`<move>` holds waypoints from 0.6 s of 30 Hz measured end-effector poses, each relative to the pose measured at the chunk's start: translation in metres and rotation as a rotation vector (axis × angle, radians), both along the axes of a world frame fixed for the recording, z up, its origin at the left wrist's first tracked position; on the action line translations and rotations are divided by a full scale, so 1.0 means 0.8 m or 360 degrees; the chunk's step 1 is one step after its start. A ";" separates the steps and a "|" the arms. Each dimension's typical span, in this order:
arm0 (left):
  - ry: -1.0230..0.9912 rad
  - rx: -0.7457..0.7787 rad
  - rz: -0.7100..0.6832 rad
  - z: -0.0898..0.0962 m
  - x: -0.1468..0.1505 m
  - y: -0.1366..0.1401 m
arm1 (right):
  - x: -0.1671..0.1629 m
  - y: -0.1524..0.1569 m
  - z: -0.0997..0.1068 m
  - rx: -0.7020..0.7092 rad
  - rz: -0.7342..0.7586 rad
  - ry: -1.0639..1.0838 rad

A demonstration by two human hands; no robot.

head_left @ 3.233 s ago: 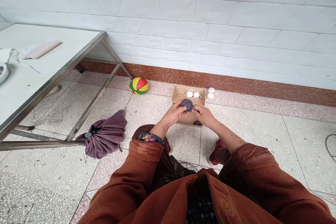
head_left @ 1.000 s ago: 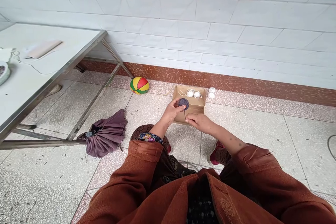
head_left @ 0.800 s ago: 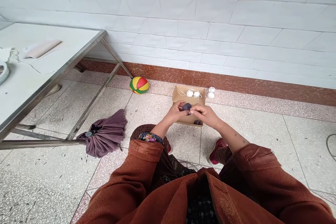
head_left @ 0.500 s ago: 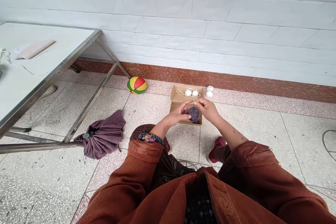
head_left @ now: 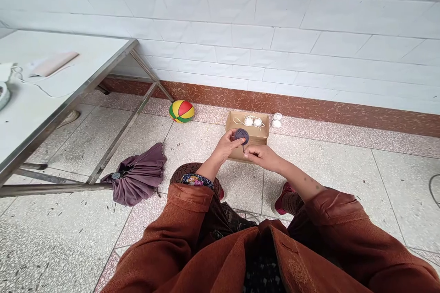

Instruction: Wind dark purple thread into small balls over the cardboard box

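Observation:
A ball of dark purple yarn (head_left: 241,136) is gripped in my left hand (head_left: 226,145), thumb across its front. My right hand (head_left: 264,156) pinches the yarn strand (head_left: 244,148) just below the ball, fingers closed. Both hands are over an open cardboard box (head_left: 263,139) on the floor. Two white yarn balls (head_left: 253,121) with a loose white strand lie in the far part of the box. Another pair of white balls (head_left: 276,120) rests on the floor to its right.
A yellow, red and green ball (head_left: 182,111) sits by the leg of a metal-framed table (head_left: 85,50) on the left. Beneath the table's edge lies a folded purple umbrella (head_left: 139,176). The tiled wall (head_left: 275,64) stands behind the box. A dark cable (head_left: 433,190) lies far right.
My left hand has raised the purple yarn ball up and to the left. My right hand has moved from above the ball to below it, still pinching the strand.

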State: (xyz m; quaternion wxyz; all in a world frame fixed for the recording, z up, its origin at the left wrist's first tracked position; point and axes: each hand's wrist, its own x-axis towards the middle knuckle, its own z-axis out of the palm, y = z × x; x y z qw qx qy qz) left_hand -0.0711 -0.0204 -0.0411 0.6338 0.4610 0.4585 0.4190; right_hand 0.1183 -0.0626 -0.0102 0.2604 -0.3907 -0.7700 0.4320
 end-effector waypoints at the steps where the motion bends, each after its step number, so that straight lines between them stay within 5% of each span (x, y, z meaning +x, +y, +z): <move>1: 0.0049 0.0043 -0.0013 0.001 0.000 -0.001 | 0.001 0.000 0.006 -0.0021 0.0012 0.0057; 9: 0.0088 0.0080 -0.0627 0.018 0.004 -0.015 | 0.028 0.023 0.031 -0.0054 -0.0485 0.0398; 18: -0.0158 0.0055 -0.0876 0.023 0.008 -0.021 | 0.031 0.033 -0.005 -0.0116 -0.0826 0.0178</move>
